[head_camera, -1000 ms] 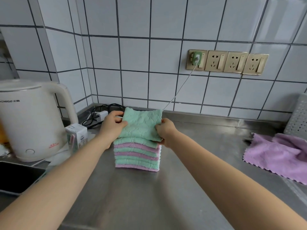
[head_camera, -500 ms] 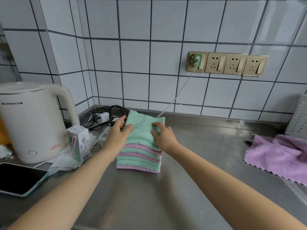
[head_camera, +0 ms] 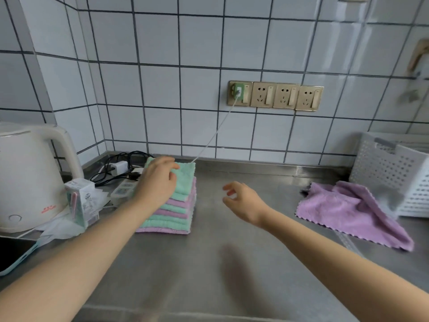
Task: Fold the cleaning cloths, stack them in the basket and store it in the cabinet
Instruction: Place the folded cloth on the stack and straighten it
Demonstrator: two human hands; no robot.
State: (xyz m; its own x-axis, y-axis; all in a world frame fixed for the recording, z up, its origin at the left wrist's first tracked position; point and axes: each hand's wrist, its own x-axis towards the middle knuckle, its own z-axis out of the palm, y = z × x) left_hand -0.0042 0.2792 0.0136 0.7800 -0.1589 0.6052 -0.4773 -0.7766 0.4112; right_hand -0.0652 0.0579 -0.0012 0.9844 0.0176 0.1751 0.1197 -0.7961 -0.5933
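A stack of folded green and pink cloths (head_camera: 173,212) stands on the steel counter (head_camera: 209,263) left of centre. My left hand (head_camera: 157,182) rests on the top green cloth with fingers lightly bent, covering most of it. My right hand (head_camera: 241,201) hovers above the counter to the right of the stack, fingers loosely curled and holding nothing. An unfolded purple cloth (head_camera: 348,212) lies spread on the counter at the right. Behind it stands a white perforated basket (head_camera: 392,173), partly cut off by the frame edge.
A white kettle (head_camera: 27,177) stands at the far left with a small carton (head_camera: 80,201) beside it. A power strip and tangled cables (head_camera: 120,173) sit behind the stack. A phone (head_camera: 16,254) lies at the left edge. Wall sockets (head_camera: 276,97) hold a charger cable.
The top green cloth has been laid flat on the stack. My right hand has let go and moved right, off the stack. The view has swung right, showing the basket.
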